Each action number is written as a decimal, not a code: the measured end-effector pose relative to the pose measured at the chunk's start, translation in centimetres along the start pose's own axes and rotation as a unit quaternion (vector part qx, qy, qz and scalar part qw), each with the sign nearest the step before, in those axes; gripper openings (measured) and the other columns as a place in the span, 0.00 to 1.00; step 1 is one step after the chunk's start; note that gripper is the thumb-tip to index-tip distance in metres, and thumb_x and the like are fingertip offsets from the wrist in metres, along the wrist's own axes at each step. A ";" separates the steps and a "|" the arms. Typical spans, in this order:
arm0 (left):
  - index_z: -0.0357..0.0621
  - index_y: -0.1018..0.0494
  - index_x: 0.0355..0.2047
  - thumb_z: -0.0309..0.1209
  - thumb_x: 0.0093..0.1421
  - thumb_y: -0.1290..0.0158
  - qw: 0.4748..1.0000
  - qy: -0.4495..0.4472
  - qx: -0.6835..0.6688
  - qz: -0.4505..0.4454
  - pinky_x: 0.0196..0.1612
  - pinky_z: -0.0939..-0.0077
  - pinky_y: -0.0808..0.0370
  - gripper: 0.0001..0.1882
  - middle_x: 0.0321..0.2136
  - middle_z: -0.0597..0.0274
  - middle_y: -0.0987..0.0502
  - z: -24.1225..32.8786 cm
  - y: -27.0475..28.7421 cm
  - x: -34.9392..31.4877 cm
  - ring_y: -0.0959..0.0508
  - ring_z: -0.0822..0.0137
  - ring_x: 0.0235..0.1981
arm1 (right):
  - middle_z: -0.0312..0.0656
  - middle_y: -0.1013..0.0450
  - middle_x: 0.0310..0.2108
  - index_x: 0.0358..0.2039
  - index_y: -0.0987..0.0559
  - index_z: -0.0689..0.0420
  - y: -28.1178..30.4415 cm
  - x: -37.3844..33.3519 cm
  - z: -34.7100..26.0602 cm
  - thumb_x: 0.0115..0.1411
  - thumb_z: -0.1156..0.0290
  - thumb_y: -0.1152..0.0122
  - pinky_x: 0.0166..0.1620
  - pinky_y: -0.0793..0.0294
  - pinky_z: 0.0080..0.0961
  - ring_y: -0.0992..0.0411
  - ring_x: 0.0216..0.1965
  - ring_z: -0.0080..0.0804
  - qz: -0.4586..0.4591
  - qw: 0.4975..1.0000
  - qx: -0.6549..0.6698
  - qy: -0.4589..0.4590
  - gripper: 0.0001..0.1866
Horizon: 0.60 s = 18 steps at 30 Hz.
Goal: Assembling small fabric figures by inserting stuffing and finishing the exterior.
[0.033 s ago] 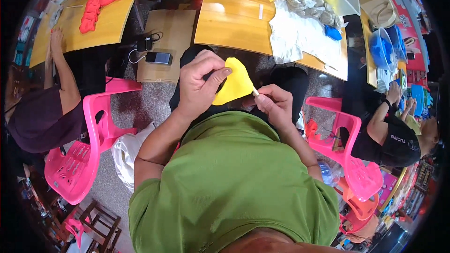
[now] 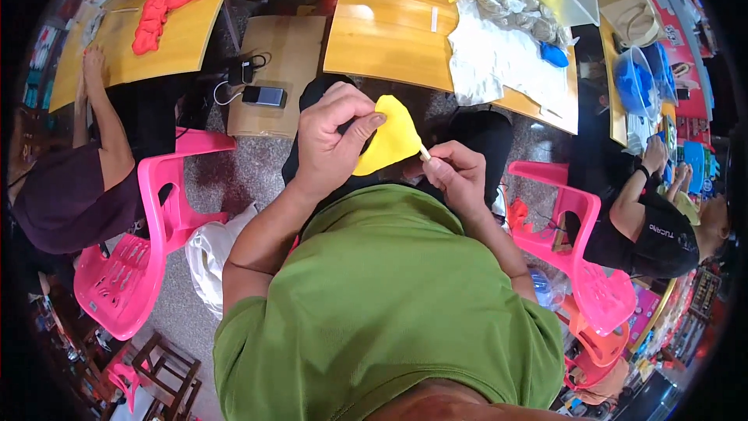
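Two forearms angled inward | left hand: grip pinching yellow piece | right hand: grip pinching pale stick

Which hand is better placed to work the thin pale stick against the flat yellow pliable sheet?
Probably the right hand: it pinches the thin pale stick, whose tip appears to meet the right edge of the flat yellow pliable sheet. The left hand is occupied, pinching the sheet's left side.
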<state>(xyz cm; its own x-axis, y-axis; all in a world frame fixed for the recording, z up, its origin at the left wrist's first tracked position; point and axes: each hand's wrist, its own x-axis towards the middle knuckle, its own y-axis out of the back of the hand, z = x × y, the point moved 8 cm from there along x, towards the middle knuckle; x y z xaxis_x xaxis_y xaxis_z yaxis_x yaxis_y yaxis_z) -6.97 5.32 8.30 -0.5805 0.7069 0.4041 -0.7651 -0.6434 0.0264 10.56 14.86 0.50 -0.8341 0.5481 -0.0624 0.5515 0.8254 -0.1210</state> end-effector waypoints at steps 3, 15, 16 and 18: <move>0.33 0.31 0.21 0.21 0.49 0.42 0.998 -0.035 0.052 -0.012 0.29 0.76 0.35 0.07 0.19 0.59 0.31 0.4 -0.1 0.2 0.31 0.65 0.22 | 0.31 0.31 0.20 0.32 0.24 0.64 -0.4 -0.4 0.8 0.57 0.78 0.44 0.24 0.41 0.13 0.38 0.20 0.14 0.005 0.995 0.089 -0.032 0.03; 0.34 0.33 0.20 0.22 0.48 0.42 0.982 -0.039 0.166 -0.077 0.26 0.71 0.36 0.09 0.18 0.57 0.33 1.0 -0.5 0.1 0.32 0.60 0.22 | 0.32 0.31 0.20 0.30 0.23 0.64 -0.3 -1.0 -0.3 0.57 0.78 0.44 0.23 0.39 0.14 0.37 0.20 0.15 0.043 0.998 -0.036 0.001 0.03; 0.34 0.33 0.20 0.22 0.47 0.42 0.984 -0.038 0.157 -0.070 0.26 0.71 0.36 0.09 0.18 0.57 0.33 1.1 -0.5 0.1 0.32 0.60 0.22 | 0.32 0.31 0.20 0.31 0.24 0.64 -0.7 -1.3 0.5 0.57 0.78 0.45 0.24 0.39 0.14 0.37 0.20 0.14 0.036 0.999 0.020 -0.025 0.03; 0.34 0.32 0.21 0.21 0.47 0.42 0.986 -0.038 0.148 -0.064 0.27 0.72 0.35 0.08 0.18 0.57 0.33 0.7 -0.5 -0.2 0.32 0.59 0.23 | 0.31 0.31 0.20 0.31 0.24 0.64 -1.1 -1.4 1.2 0.58 0.78 0.45 0.24 0.39 0.13 0.37 0.21 0.13 0.029 0.995 0.077 -0.049 0.03</move>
<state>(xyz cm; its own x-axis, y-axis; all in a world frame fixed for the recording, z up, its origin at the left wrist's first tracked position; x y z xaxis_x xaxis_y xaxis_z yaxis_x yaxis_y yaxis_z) -6.31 5.32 8.86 -0.4537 0.7703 0.4480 -0.7086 -0.6168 0.3428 11.09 13.05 -0.51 -0.8026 0.5718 -0.1699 0.5961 0.7585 -0.2635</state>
